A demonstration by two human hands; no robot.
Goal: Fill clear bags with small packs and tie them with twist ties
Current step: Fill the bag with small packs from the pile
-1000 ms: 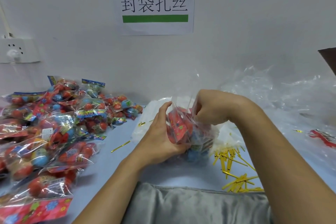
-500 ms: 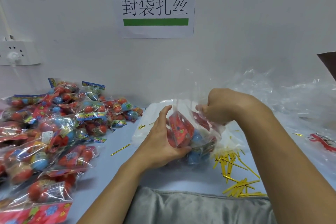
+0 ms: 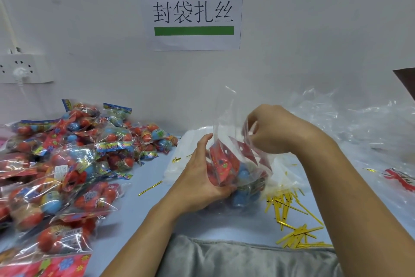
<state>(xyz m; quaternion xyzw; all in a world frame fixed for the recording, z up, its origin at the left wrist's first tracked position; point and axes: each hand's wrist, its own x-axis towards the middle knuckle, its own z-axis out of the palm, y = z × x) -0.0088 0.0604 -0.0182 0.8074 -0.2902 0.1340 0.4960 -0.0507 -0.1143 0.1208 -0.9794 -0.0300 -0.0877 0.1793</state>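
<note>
Risen since a second ago: right hand (image 3: 272, 129), now pinching the bag (image 3: 226, 119) mouth higher. Left hand (image 3: 202, 178) cupping the bag's bottom just above the surface (image 3: 143, 178), fingertips hidden behind packs (image 3: 224, 164). Standing upright, mouth pointing up. Twist ties (image 3: 289, 209) scattered just right.

Both forearms are bare to the edge of view, the left hand (image 3: 197, 184) and right hand (image 3: 272, 129) wear no gloves, rings or watch.
</note>
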